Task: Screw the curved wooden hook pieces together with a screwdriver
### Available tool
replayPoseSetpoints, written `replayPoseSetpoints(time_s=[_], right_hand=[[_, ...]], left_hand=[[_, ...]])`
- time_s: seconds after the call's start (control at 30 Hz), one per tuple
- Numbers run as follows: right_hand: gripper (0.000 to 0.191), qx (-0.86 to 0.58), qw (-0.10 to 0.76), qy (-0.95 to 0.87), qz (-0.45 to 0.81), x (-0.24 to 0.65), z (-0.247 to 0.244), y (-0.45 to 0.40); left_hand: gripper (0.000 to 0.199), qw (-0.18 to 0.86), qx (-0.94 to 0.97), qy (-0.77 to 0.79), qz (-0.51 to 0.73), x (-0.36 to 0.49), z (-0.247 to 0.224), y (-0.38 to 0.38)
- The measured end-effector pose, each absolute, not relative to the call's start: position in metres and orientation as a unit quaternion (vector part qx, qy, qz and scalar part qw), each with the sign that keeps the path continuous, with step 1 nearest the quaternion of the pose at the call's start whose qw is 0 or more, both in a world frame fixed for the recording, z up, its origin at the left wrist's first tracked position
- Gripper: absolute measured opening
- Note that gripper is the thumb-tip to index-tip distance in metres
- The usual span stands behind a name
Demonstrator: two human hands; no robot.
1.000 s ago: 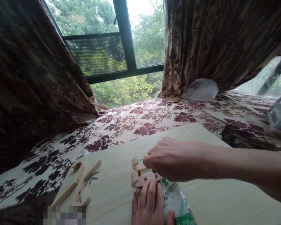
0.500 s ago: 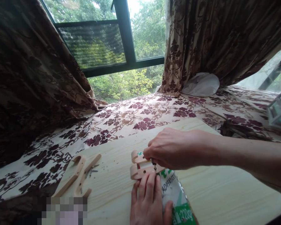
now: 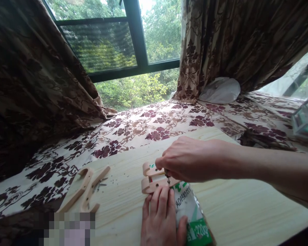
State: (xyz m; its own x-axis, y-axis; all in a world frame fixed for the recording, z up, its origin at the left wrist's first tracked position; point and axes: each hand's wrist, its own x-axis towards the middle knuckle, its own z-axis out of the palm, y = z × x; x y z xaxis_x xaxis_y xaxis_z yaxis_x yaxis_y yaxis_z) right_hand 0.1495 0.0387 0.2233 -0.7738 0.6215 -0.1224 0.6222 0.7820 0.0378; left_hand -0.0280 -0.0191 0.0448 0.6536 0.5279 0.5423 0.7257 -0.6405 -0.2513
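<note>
Two pale wooden hooks lie side by side on a green and white package (image 3: 193,212); the nearer hook (image 3: 151,185) and the farther hook (image 3: 150,169) have their curved ends to the left. My left hand (image 3: 160,215) lies flat on the package, its fingertips against the nearer hook. Above the hooks my right hand (image 3: 187,159) is closed round a small metal tool (image 3: 168,178), whose lower end meets the nearer hook. Most of the tool is hidden in the fist.
On the wooden board (image 3: 118,205), two more wooden hooks (image 3: 78,194) lie at the left beside several screws (image 3: 101,184) and small crumbs. Patterned cloth (image 3: 156,126) surrounds it. Behind are a white bag (image 3: 220,90) and a clear box (image 3: 306,118).
The whole view has shifted slightly. Both hands keep nearly the same places on the hooks and package, and the right hand has turned a little.
</note>
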Motion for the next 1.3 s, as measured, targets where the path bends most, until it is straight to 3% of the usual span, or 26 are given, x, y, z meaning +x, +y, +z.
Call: replayPoseSetpoints(time_s=[0.17, 0.47, 0.7, 0.97, 1.13, 1.3], right_hand=[[0.016, 0.301, 0.041, 0.953, -0.014, 0.149, 0.221, 0.041], [0.015, 0.36, 0.078, 0.93, 0.009, 0.145, 0.222, 0.04], [0.015, 0.302, 0.05, 0.952, -0.013, 0.147, 0.227, 0.041], [0.021, 0.364, 0.078, 0.928, 0.002, 0.147, 0.224, 0.04], [0.011, 0.331, 0.064, 0.941, 0.005, 0.148, 0.228, 0.041], [0.016, 0.304, 0.056, 0.951, -0.018, 0.149, 0.227, 0.042]], left_hand=[[0.047, 0.22, -0.883, -0.36, -0.207, -0.028, 0.047, -0.021], [0.047, 0.212, -0.883, -0.365, -0.204, -0.028, 0.047, -0.022], [0.05, 0.214, -0.884, -0.367, -0.198, -0.029, 0.046, -0.022], [0.049, 0.211, -0.883, -0.365, -0.205, -0.028, 0.045, -0.023], [0.048, 0.208, -0.883, -0.367, -0.206, -0.028, 0.046, -0.023], [0.049, 0.206, -0.883, -0.37, -0.201, -0.029, 0.047, -0.023]])
